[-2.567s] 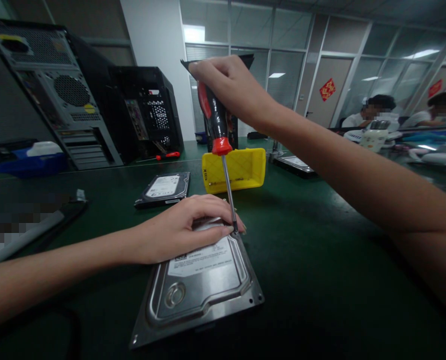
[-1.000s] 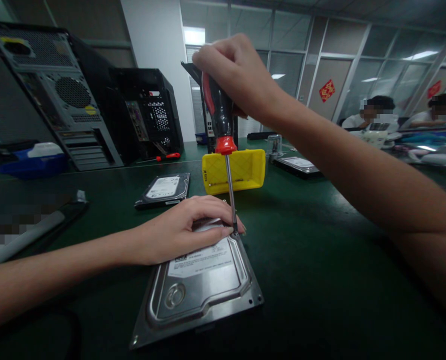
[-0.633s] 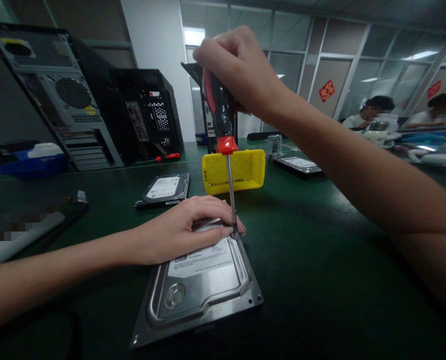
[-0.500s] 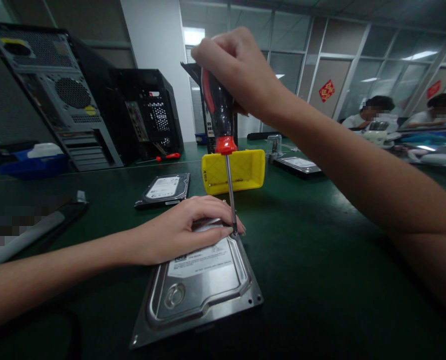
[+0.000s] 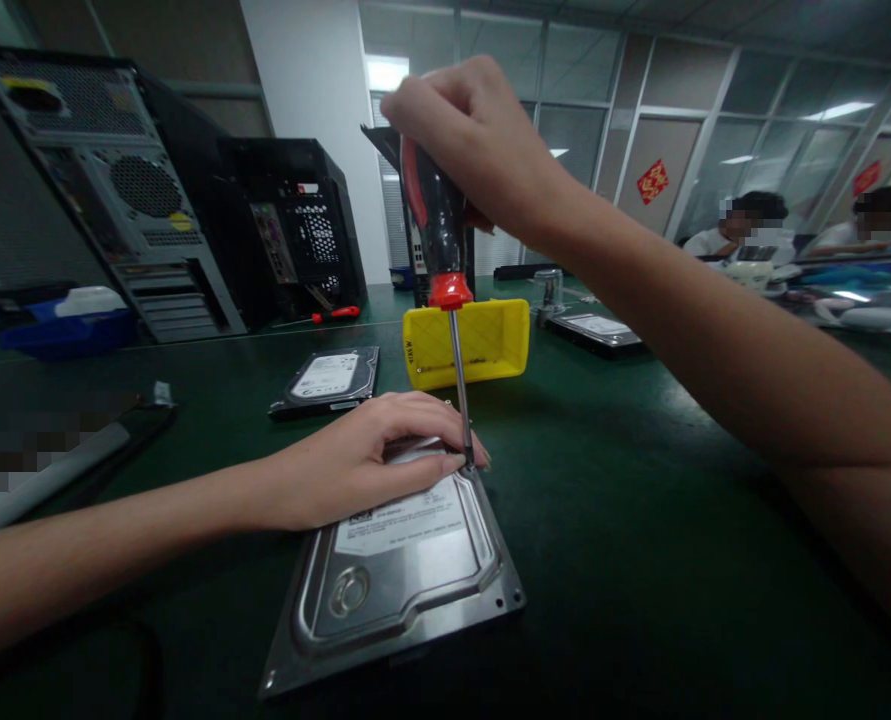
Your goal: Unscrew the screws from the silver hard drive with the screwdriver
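A silver hard drive (image 5: 415,570) with a white label lies flat on the green table. Across its far part rests my left hand (image 5: 392,455), holding it, with fingers over the far edge and the thumb on the lid near the screwdriver tip. My right hand (image 5: 482,140) is wrapped round the black and red handle of a screwdriver (image 5: 445,230) from above. The shaft points down, almost upright, and its tip meets the drive near the right edge. My left fingers partly hide the spot around the tip.
Behind the drive stands a yellow bin (image 5: 501,340) with small screws in it. Another hard drive (image 5: 329,378) lies left of it, a third drive (image 5: 599,330) to the right. Computer cases (image 5: 152,190) stand at the back left, near a red-handled screwdriver (image 5: 340,313). Other people sit far right.
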`<state>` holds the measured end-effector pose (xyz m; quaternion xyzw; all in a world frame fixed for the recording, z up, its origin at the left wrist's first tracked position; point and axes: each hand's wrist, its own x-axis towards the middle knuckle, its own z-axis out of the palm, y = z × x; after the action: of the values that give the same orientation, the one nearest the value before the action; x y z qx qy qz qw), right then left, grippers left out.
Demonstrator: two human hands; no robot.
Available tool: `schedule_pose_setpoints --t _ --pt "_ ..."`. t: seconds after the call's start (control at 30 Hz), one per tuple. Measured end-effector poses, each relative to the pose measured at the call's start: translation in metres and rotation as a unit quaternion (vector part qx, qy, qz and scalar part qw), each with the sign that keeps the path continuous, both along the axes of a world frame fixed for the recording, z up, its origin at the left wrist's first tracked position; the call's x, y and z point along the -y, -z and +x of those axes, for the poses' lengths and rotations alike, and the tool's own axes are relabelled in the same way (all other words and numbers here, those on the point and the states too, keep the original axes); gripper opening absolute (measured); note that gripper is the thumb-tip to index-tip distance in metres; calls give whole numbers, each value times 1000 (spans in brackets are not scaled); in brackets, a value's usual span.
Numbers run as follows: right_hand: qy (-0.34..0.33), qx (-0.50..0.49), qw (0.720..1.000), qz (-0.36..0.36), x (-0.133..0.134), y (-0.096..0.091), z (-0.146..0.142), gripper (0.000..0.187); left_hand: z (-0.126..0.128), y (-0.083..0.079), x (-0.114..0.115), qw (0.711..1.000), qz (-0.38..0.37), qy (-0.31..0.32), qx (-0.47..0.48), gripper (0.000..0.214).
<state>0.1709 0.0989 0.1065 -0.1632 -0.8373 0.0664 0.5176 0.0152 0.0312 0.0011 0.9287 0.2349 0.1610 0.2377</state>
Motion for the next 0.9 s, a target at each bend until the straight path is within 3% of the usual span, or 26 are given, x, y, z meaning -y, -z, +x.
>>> schedule_pose_setpoints --t 0.27,0.9 --pt "27 10 1000 4 1 -2 0 34 0 0 1 1000 1 -4 -1 18" --pt "14 0 1000 -22 1 2 -2 43 -2 1 0 1000 1 -4 -8 18"
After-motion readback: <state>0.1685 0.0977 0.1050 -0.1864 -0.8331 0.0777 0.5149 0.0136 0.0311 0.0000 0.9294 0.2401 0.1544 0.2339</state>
